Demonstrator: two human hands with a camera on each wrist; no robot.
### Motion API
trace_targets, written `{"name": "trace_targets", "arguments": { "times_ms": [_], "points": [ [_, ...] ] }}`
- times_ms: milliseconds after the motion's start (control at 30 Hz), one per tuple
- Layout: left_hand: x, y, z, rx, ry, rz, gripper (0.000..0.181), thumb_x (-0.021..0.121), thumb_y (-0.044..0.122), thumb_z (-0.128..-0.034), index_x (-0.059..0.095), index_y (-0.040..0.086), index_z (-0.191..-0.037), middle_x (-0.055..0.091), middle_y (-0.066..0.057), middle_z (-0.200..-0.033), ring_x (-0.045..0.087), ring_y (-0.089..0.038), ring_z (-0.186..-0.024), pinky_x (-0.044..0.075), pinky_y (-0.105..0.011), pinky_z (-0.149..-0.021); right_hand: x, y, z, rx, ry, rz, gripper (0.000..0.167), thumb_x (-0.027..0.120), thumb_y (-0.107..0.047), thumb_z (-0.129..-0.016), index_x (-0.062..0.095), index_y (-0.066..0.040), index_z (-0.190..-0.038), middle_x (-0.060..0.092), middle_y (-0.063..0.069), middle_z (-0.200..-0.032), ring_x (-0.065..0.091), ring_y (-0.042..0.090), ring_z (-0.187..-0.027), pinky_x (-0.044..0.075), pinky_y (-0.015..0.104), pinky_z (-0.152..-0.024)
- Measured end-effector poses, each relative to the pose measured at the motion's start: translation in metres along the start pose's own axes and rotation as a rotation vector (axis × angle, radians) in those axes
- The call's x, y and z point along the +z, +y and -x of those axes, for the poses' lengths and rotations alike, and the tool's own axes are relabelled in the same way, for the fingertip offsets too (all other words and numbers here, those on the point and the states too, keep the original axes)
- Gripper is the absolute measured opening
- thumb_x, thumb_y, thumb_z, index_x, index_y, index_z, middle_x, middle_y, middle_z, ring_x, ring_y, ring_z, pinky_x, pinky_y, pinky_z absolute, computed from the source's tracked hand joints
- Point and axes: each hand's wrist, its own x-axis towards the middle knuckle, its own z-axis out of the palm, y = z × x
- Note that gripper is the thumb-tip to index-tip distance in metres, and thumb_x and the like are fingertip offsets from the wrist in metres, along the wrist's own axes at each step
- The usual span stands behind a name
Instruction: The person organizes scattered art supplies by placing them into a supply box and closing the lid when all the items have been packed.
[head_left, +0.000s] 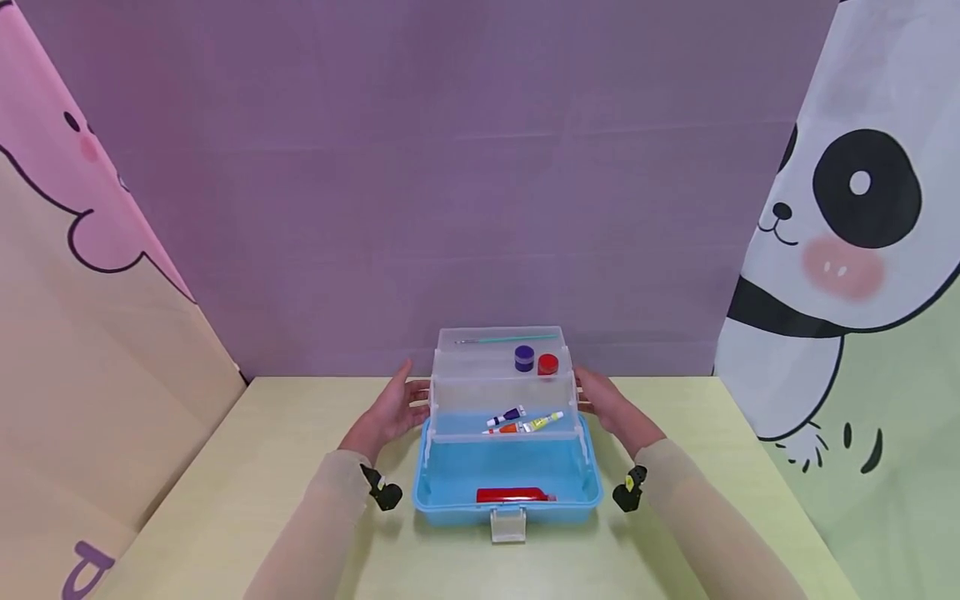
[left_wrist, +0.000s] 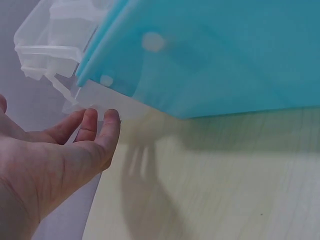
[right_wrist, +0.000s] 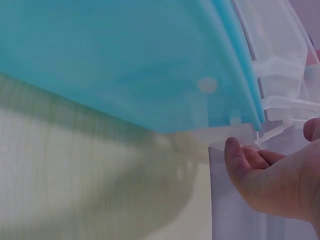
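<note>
A blue storage box [head_left: 450, 467] with tiered translucent trays [head_left: 465, 392] stands opened out on the table. My left hand [head_left: 390, 410] is at its rear left side, thumb raised, fingertips by the clear lid [left_wrist: 112, 102]. On the other side my right hand [head_left: 606, 407] mirrors it, its loosely bent fingers beside the clear lid [right_wrist: 232, 135]. Contact is hard to tell. In the trays lie a paintbrush [head_left: 506, 339], a purple paint jar [head_left: 524, 359], a red paint jar [head_left: 548, 364], and purple [head_left: 506, 416], orange [head_left: 507, 428] and yellow [head_left: 545, 421] paint tubes. A red tube [head_left: 513, 495] lies in the base.
A white latch [head_left: 508, 525] hangs at the box's front. The pale wooden table [head_left: 300, 417] ends at a purple backdrop [head_left: 480, 183]. Cartoon-printed panels flank the table, one showing a panda [head_left: 847, 283]. Black wrist devices [head_left: 382, 490] sit on both sleeves.
</note>
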Motion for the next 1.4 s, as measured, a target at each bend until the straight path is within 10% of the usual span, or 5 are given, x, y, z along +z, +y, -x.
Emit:
{"name": "trace_targets", "arguments": {
  "times_ms": [867,1400],
  "points": [
    [0.008,0.013,0.011,0.186,-0.004,0.05,0.08,0.023,0.062,-0.0999,0.034,-0.003,-0.145,0.038,-0.02,-0.139,0.042,-0.034,-0.128,0.038,-0.041,-0.106,-0.006,-0.016,0.01,-0.129,-0.044,-0.056,0.058,0.029,-0.043,-0.106,0.03,-0.004,-0.149,0.028,0.018,-0.153,0.032,0.041,-0.136,0.027,0.054,-0.11],
    [0.005,0.017,0.038,0.211,0.013,-0.183,0.088,0.031,0.074,-0.0909,0.034,0.009,-0.149,0.036,-0.016,-0.148,0.038,-0.039,-0.133,0.029,-0.052,-0.109,-0.005,-0.012,0.024,-0.149,-0.012,-0.005,0.054,0.035,-0.044,-0.104,0.032,-0.016,-0.15,0.033,0.013,-0.15,0.029,0.039,-0.138,0.028,0.058,-0.108]
  ]
}}
